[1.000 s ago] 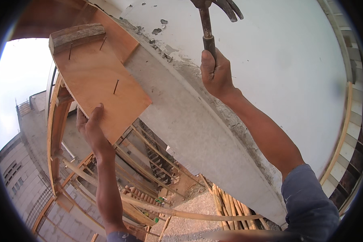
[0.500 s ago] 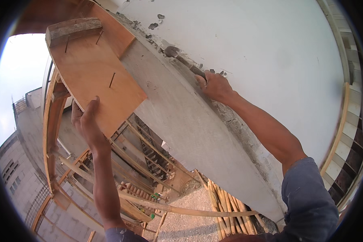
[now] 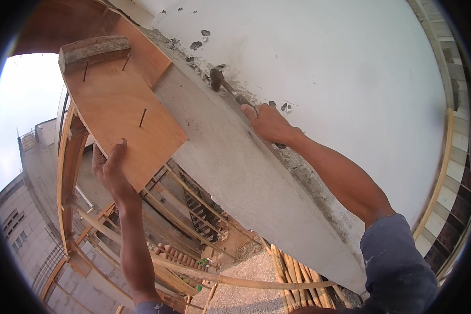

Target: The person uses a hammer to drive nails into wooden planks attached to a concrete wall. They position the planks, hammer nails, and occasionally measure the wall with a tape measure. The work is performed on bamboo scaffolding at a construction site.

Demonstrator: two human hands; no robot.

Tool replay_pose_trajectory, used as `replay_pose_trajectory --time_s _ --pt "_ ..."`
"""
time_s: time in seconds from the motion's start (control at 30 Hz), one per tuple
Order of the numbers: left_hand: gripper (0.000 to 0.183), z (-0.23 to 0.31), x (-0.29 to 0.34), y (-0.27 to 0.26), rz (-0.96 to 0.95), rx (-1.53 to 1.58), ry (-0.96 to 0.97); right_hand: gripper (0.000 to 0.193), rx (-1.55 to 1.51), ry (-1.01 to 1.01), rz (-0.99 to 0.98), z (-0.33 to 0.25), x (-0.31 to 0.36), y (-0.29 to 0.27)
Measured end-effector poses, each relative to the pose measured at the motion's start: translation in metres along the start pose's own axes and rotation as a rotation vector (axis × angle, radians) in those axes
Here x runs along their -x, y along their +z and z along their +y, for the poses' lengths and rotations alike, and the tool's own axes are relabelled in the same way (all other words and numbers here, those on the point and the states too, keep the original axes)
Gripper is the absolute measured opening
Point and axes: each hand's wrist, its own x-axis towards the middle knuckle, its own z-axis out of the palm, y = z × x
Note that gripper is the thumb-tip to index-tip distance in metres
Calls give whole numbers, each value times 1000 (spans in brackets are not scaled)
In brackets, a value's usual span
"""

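Observation:
My left hand [image 3: 112, 175] grips the lower left edge of a plywood panel [image 3: 120, 110], its thumb lying on the face and the fingers behind the edge. Several nails [image 3: 142, 118] stick up out of the panel, and a rough wood block [image 3: 94, 51] runs along its far end. My right hand [image 3: 269, 123] is wrapped round the handle of a hammer [image 3: 217, 78]. The hammer's head is over the rough mortar strip between the grey concrete ledge [image 3: 235, 152] and the white wall [image 3: 350, 68], apart from the nails.
Past the ledge's left side there is a drop to gravel ground [image 3: 246, 277]. Bamboo poles [image 3: 298, 272] lean below, and a long pole [image 3: 246, 281] crosses there. A curved wooden frame [image 3: 65, 183] stands at left. Stacked clay-coloured pieces [image 3: 178, 255] lie below.
The hammer and my right hand have shifted slightly left and nearer, and the hammer's head has turned. My left hand keeps its hold on the panel. The view has tilted a little.

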Motion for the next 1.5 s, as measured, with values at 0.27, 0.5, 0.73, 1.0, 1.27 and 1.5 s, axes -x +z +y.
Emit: replay_pose_trajectory --time_s 0.27,0.5,0.73,1.0,1.27,1.5 --pt "38 0 -1 0 -27 -50 -62 64 -60 -98 178 3 7 10" --pt "37 6 0 5 -5 -40 -34 65 -205 -62 177 12 5 9" --pt "36 25 9 13 -27 -72 42 65 81 -17 114 9 8 3" --pt "42 72 5 39 -84 22 30 55 -607 65 303 79 147 24" --pt "32 48 -39 148 -99 -28 91 57 -718 375 290 121 359 68" --pt "30 -1 -53 180 -20 8 -4 48 -782 597 288 158 469 109"
